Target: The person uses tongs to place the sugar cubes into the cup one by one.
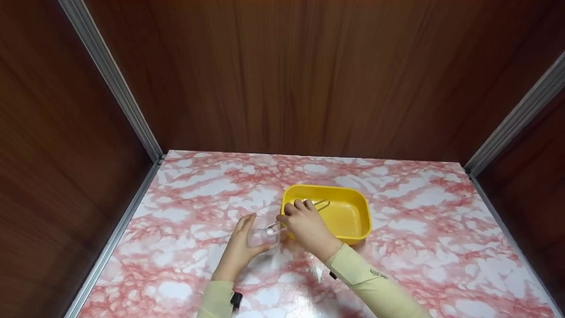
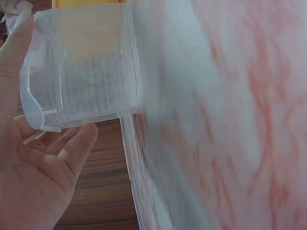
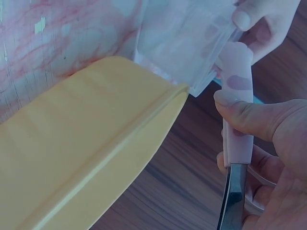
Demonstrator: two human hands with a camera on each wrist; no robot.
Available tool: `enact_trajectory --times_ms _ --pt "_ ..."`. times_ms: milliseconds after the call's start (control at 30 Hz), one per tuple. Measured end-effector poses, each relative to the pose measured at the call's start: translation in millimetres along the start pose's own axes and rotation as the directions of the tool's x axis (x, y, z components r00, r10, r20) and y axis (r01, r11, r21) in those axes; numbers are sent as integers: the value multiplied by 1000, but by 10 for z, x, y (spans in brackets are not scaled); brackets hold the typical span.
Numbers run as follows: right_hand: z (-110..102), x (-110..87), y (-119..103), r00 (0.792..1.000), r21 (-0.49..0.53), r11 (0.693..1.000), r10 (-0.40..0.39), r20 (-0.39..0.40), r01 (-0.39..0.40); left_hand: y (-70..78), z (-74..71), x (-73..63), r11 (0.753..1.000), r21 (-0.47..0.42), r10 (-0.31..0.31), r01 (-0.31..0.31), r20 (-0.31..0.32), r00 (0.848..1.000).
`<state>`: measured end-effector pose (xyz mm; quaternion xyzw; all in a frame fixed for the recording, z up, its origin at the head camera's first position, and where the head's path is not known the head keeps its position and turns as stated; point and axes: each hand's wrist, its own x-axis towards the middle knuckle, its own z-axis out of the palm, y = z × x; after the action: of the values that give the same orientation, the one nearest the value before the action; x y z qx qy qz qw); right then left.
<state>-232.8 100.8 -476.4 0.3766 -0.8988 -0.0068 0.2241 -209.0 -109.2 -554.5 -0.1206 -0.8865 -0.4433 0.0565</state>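
Observation:
My left hand (image 1: 240, 243) holds a clear plastic container (image 2: 91, 62), its thumb and fingers on opposite sides. The container is just left of a yellow tub (image 1: 348, 221). In my right hand (image 1: 306, 223), over the tub's near left side, are metal tongs (image 3: 233, 196) with pale pink, spotted ends. Their bent metal end points up and right over the tub in the head view, while the pink ends reach toward the container's mouth. A small white patch (image 1: 270, 231) shows at those ends; I cannot tell what it is.
The red-and-white marbled table (image 1: 198, 212) lies under everything. Dark wood-patterned panels (image 1: 282, 79) close off the back and both sides, with metal rails (image 1: 114, 84) at the corners. The tub's raised rim (image 3: 120, 148) stands close to my right hand.

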Motion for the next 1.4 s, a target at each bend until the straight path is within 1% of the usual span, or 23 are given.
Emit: enact_trajectory --times_ms 233,533,767,933,1133,1400 --pt "13 12 -14 1000 -5 1000 5 8 -5 4 2 -6 1000 -21 -7 7 -6 1000" --pt "16 31 -26 1000 -12 1000 2 3 -2 0 -1 2 1000 -14 21 -22 -14 1000" --pt "30 30 -29 1000 -28 1000 6 -4 -7 1 -12 -9 1000 -30 2 -1 7 1000" --pt "32 33 -31 1000 -16 1000 13 12 -13 -7 -9 -9 1000 -28 13 -13 0 1000" --pt "34 34 -29 999 12 1000 20 28 -20 -7 -4 -10 1000 -26 2 -2 -6 1000" --pt "30 22 -21 1000 21 1000 21 22 -22 -18 0 -4 1000 -29 2 -2 -2 1000"
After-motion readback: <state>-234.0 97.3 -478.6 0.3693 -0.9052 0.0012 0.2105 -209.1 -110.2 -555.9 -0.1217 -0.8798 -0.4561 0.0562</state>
